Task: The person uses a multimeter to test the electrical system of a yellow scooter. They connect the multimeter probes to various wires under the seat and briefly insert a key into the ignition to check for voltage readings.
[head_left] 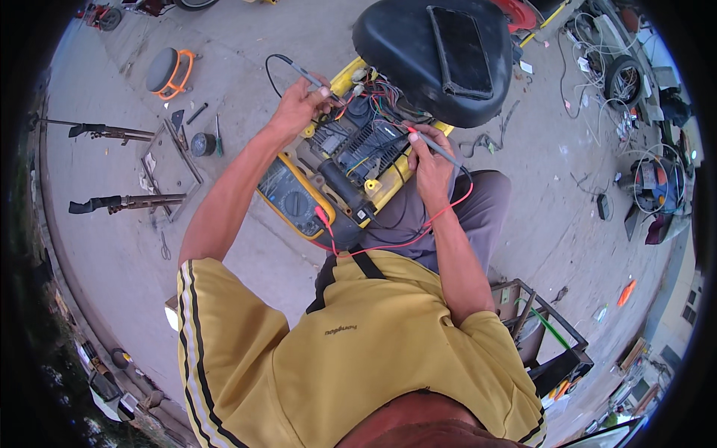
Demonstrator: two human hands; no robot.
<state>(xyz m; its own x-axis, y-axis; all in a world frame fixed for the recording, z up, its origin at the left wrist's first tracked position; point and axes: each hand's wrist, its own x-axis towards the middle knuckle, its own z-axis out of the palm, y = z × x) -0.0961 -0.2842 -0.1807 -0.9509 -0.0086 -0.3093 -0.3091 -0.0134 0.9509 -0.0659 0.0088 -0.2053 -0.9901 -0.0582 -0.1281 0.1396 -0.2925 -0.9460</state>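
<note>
A yellow shirt [351, 336] fills six o'clock; beyond, a multimeter [295, 203] lies toward ten. The right hand [433, 170] grips a red-leaded probe [441, 148] near two, the left hand [297, 109] a black-leaded probe [307, 75] at eleven, over an open yellow-cased machine [373, 142] at twelve; a black welding mask [407, 56] sits at one

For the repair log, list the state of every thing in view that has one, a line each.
Left hand: fingers closed on black-lead probe.
Right hand: fingers closed on red-lead probe.
Multimeter: face up, red plug inserted; reading not legible.
Yellow-framed electronics unit: uncovered, wiring exposed.
Black welding mask: outer side up.
Screwdriver: lying unused.
</note>
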